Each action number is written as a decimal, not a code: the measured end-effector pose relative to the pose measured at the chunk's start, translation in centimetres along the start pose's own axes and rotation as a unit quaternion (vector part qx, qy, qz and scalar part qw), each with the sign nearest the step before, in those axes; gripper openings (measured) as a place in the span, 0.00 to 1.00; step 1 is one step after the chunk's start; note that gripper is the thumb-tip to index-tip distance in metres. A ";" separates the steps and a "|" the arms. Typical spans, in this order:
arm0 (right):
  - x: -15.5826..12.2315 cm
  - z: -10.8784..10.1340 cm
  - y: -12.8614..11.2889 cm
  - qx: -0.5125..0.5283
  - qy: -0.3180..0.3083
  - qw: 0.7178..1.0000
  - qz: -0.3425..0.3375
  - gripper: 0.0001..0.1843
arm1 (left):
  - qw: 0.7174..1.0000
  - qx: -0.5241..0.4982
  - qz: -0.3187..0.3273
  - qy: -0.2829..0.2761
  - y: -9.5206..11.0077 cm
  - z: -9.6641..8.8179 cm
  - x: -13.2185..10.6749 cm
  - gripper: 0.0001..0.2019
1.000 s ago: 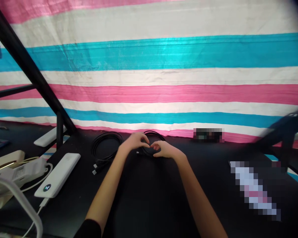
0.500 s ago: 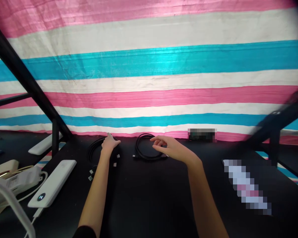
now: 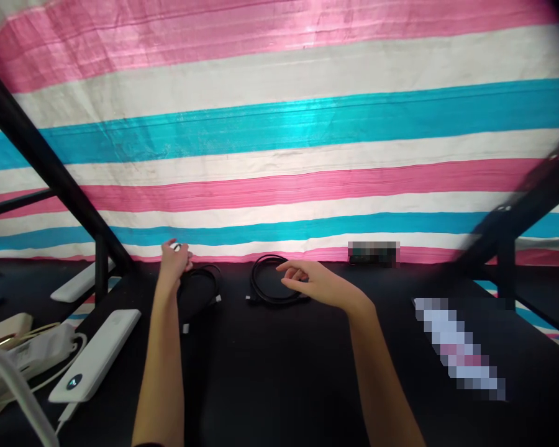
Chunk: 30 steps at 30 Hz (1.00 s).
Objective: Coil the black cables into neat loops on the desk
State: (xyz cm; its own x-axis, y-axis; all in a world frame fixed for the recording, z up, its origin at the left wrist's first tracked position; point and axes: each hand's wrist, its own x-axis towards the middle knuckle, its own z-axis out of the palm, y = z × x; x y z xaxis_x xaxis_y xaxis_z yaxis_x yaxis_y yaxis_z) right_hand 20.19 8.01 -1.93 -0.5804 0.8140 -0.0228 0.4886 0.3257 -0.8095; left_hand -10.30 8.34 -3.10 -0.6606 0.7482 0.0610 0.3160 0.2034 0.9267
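On the far left of the black table, my left hand has its fingers closed, with a bit of dark cable showing between the fingertips. Most of what it grips is hidden behind the hand and wrist. Just right of that hand lies a black coiled cable with pale metal plugs. My right hand hovers at the right edge of a second black coiled cable. Its fingers are loosely bent, thumb and forefinger apart, and nothing shows in them.
A white power bank with a small round display and a plugged-in lead lies at left. Beside it are a white power strip and another white slab. Black metal bars slope on both sides. A striped sheet hangs behind; two blurred items sit right.
My left hand has moved left and slightly up, closing its fingers on a dark cable. Fewer plugs show beside the left coil. My right hand has barely shifted.
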 end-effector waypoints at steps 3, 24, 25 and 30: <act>-0.1 0.1 -0.4 0.001 -0.012 1.000 0.003 0.20 | 0.978 -0.171 0.095 0.072 3.4 -3.6 -3.6 0.25; -1.7 2.1 -5.6 0.418 -0.016 0.903 -0.096 0.20 | 0.912 -0.260 0.244 -0.204 7.5 2.0 -14.8 0.11; -1.7 1.6 -5.3 0.406 -0.019 0.909 -0.090 0.20 | 0.912 -0.276 0.237 -0.189 7.5 1.9 -14.7 0.09; -1.5 -0.1 -3.3 0.336 -0.093 0.934 -0.077 0.20 | 0.890 -0.361 0.278 -0.014 8.0 0.5 -13.6 0.07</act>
State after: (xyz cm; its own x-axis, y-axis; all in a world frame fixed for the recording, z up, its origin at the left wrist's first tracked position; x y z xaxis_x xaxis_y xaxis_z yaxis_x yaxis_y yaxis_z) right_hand 19.55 5.78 0.84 -0.7436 0.6645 0.0743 -0.0940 0.0061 -0.9955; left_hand 1.57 0.14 3.26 -0.5185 0.6244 0.5842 0.0625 -0.6537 0.7542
